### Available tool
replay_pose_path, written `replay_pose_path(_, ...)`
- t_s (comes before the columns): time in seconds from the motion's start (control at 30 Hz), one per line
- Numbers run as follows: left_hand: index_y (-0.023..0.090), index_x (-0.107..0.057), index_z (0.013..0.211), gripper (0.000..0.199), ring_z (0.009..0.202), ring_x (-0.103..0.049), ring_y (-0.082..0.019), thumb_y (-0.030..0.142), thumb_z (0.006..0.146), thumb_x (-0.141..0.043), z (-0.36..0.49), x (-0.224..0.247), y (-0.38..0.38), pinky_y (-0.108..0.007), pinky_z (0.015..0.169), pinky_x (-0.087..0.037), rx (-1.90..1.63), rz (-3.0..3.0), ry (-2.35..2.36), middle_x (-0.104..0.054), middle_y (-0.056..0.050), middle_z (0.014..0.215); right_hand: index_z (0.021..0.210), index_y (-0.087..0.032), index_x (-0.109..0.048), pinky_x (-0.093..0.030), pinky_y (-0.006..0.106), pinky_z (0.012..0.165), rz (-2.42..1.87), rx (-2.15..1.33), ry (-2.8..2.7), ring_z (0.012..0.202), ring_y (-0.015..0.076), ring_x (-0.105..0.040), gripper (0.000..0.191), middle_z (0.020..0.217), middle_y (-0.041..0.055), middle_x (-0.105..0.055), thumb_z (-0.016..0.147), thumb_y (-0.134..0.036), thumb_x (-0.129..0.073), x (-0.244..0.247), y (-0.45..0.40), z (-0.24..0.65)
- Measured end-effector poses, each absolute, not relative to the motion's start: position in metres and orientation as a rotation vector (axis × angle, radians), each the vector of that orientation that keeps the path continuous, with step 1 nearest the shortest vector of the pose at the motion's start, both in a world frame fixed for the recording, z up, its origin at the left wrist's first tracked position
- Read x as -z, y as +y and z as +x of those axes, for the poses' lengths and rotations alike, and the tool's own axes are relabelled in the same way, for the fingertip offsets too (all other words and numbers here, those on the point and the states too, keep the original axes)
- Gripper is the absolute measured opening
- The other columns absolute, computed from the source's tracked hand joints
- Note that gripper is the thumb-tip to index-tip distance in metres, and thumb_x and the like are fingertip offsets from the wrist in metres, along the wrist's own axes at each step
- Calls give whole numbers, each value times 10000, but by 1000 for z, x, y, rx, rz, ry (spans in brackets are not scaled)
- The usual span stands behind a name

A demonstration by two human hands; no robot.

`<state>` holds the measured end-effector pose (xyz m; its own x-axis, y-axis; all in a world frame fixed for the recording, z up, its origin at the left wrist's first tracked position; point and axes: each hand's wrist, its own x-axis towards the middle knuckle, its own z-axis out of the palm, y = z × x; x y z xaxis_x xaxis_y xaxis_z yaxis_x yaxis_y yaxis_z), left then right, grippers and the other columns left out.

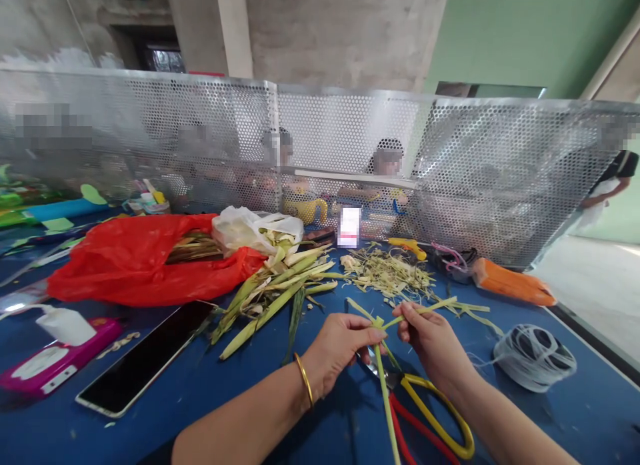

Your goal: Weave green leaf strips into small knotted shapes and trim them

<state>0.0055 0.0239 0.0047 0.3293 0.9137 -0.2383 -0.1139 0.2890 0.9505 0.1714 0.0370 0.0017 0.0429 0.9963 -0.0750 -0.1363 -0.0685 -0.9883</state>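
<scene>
Between my hands is a small knot of pale green leaf strips (384, 375), with loose ends pointing several ways. My left hand (345, 341), a gold bangle on its wrist, pinches the crossing of the strips between thumb and fingers. One strip (430, 309) running up to the right is gripped in the closed fingers of my right hand (425, 331). A longer end hangs down toward the front edge of the view. Beneath my hands lie scissors (440, 418) with one yellow and one red handle, their blades partly hidden by my left hand.
Long leaves (280, 305) lie beside a red plastic bag (135, 258). Leaf scraps (390, 271) are heaped ahead. A ball of pale twine (535, 357) and an orange packet (513, 281) sit right; a phone (147, 358) and pink power strip (60, 358) left. A perforated metal screen (345, 128) stands behind.
</scene>
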Motion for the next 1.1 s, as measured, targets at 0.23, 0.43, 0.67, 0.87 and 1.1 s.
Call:
replay_pose_path(0.23, 108, -649, 692, 211, 465, -562, -86, 292, 629, -730, 3, -9, 27, -178, 371, -298, -948, 819, 1041, -705, -82, 754, 1013, -216, -607, -443, 293, 622, -1334, -436, -1037, 743, 179, -577, 335, 884, 38, -615, 755, -422, -661, -14, 33, 184)
replay_pose_path(0.43, 103, -666, 641, 250, 531, -564, -96, 302, 548, -787, 7, -6, 24, -198, 474, -384, -1008, 729, 940, -672, -49, 666, 1032, -195, -620, -382, 352, 740, -675, 540, -2496, 713, 175, -570, 236, 803, 49, -651, 889, -110, -453, -24, -2, 159)
replay_pose_path(0.67, 107, -638, 599, 306, 540, -525, -93, 293, 460, -839, 8, -4, 22, -213, 531, -367, -983, 682, 970, -606, -4, 571, 1044, -117, -579, -379, 387, 733, -703, 887, -2738, 816, 254, -576, 225, 898, 128, -635, 889, -129, -417, -3, -5, 143)
replay_pose_path(0.87, 100, -706, 748, 312, 598, -532, -94, 316, 543, -798, 2, -5, 25, -208, 560, -373, -836, 776, 789, -633, -22, 659, 945, -139, -564, -351, 342, 703, -780, 627, -2492, 750, 200, -556, 259, 799, 82, -629, 910, -75, -315, 1, -3, 151)
replay_pose_path(1.1, 94, -717, 715, 182, 588, -531, -93, 252, 626, -719, 6, -4, 21, -202, 567, -376, -916, 819, 876, -658, -46, 647, 973, -124, -572, -367, 339, 703, -734, 514, -2474, 743, 200, -559, 216, 771, 74, -622, 888, -90, -376, 4, -7, 151)
